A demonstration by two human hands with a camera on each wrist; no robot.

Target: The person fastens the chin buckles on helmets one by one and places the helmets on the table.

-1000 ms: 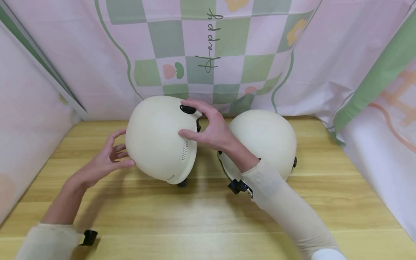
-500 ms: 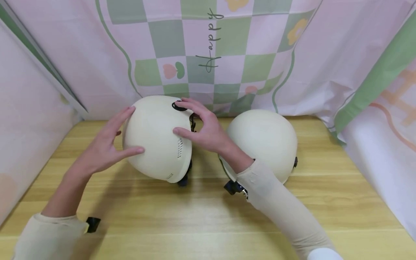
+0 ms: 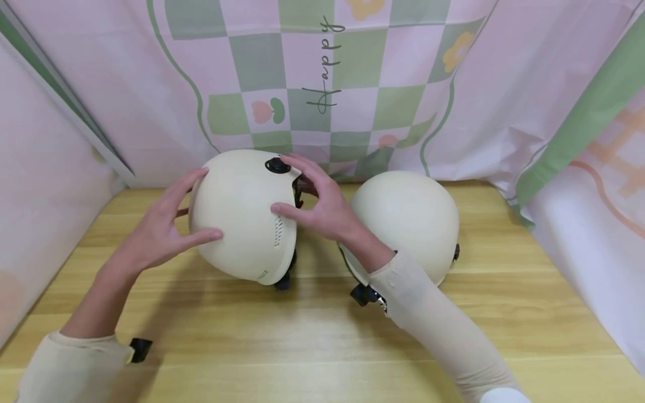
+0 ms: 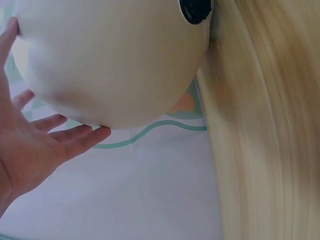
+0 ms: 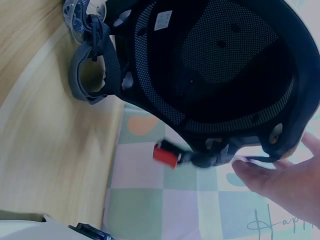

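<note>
A cream helmet (image 3: 242,224) is tilted on its side, its opening facing right in the head view. My left hand (image 3: 156,229) spans its rounded crown, thumb on the near side and fingers on the far side; in the left wrist view the fingertips (image 4: 102,131) touch the shell. At the rim, my right hand (image 3: 327,207) grips the helmet, thumb on the shell beside the vent slots and fingers by the black round fitting (image 3: 278,165). The right wrist view shows the dark padded lining (image 5: 230,50) and a dangling strap with a red buckle (image 5: 165,154).
A second cream helmet (image 3: 408,218) stands on the wooden table (image 3: 302,341) to the right, partly behind my right forearm. Close behind hangs a checked curtain (image 3: 307,61) marked "Happy". White curtains (image 3: 599,268) enclose the sides.
My left hand has moved up and further round the crown, its thumb now lying on the shell. The helmet has shifted slightly left, with my right hand following it.
</note>
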